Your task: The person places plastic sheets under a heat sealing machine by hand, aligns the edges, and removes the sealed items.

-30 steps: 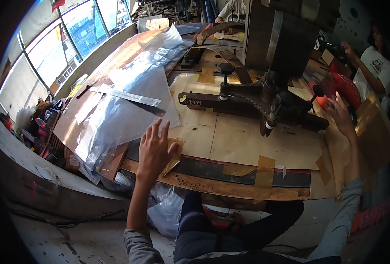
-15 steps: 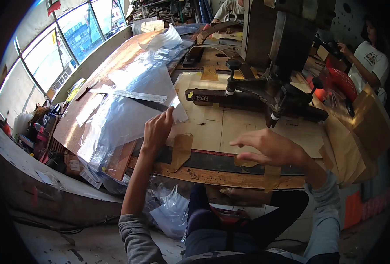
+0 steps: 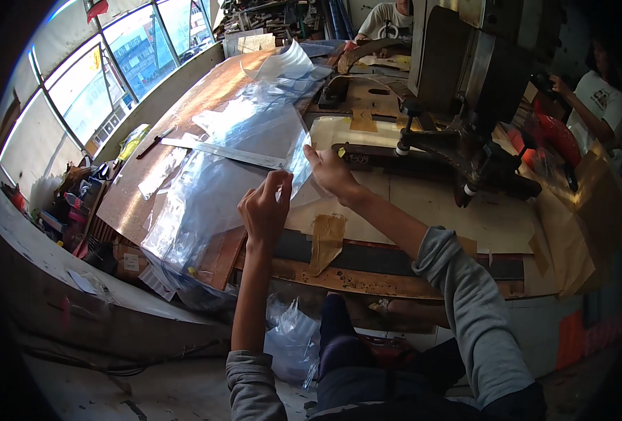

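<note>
A stack of clear plastic sheets (image 3: pixel 234 186) covers the left of the work surface. My left hand (image 3: pixel 265 207) is closed in a pinch at the near right edge of the top sheet. My right hand (image 3: pixel 333 172) reaches across to the sheet's right edge and grips it between thumb and fingers; the fingertips are partly hidden. Between the hands the sheet is lifted and catches the light. A metal ruler (image 3: pixel 230 154) lies on the sheets just beyond my left hand. Beside my right hand is a dark bar (image 3: pixel 430 168) under a black press head (image 3: pixel 458 144).
A pale board (image 3: pixel 409 210) with brown tape (image 3: pixel 327 242) lies under the press. A pen (image 3: pixel 150 146) rests by the ruler's far end. Brown paper (image 3: pixel 570 224) stands at right. Two people (image 3: pixel 598 105) are in the background, and a plastic bag (image 3: pixel 290 344) hangs below the table edge.
My right hand has moved left from the near side of the board to the sheet's edge and closed on it. The sheet's right edge is now raised. The whole view has shifted slightly.
</note>
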The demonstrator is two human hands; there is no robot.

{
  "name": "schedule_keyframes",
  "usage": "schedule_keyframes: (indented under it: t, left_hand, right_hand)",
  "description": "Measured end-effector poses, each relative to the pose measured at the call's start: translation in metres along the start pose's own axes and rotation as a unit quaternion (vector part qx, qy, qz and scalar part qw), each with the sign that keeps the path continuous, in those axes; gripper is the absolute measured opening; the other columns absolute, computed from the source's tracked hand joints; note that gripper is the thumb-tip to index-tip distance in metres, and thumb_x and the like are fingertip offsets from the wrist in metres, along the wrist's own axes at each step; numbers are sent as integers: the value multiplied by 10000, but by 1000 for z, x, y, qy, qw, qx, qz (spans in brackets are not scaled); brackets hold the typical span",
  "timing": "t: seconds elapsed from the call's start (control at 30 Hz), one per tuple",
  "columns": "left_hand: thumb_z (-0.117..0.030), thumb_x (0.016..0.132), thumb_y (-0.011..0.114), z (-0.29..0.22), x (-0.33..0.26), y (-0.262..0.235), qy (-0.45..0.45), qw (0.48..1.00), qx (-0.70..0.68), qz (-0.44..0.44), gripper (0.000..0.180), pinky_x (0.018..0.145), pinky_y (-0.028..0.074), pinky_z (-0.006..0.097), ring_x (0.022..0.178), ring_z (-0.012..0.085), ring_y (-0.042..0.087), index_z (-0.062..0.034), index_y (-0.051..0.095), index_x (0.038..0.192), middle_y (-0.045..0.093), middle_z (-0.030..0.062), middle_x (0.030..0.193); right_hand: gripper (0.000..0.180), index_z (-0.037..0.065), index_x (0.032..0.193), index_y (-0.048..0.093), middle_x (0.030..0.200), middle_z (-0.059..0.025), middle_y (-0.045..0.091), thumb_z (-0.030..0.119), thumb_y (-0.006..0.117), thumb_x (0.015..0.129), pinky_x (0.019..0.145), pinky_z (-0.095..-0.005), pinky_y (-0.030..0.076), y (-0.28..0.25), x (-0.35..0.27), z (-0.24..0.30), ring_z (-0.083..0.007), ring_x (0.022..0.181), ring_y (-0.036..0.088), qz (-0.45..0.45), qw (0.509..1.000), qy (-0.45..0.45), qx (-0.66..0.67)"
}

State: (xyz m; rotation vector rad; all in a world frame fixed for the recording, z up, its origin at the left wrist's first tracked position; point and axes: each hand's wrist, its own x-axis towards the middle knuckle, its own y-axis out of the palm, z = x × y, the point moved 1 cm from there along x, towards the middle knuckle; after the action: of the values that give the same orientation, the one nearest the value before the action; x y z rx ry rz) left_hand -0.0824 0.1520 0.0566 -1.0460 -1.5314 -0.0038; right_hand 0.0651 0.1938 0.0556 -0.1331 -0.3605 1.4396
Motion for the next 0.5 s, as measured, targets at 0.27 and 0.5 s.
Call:
schedule_keyframes:
  t: [0.27,0.5]
  left_hand:
    - [-510,841,573,36,-8,-29,-92,928,91,348,654,1079,154,627,1375,369,248,-102,452,1338,368,133,1449]
    - [-562,847,520,34,10,-33,-168,882,180,401,712,1064,121,666,1388,365,216,-96,412,1374,321,110,1480]
  right_hand:
    - [304,-67,1024,606,1011,-242,613,191,557,870,860,-406,468,-10,-25,-5,-375,972,603,21,970,-101,-220]
    - [246,-52,813,638,1042,-225,596,167,532,851,894,-455,453,11,-42,-12,-385,1031,559,36,953,-228,-195]
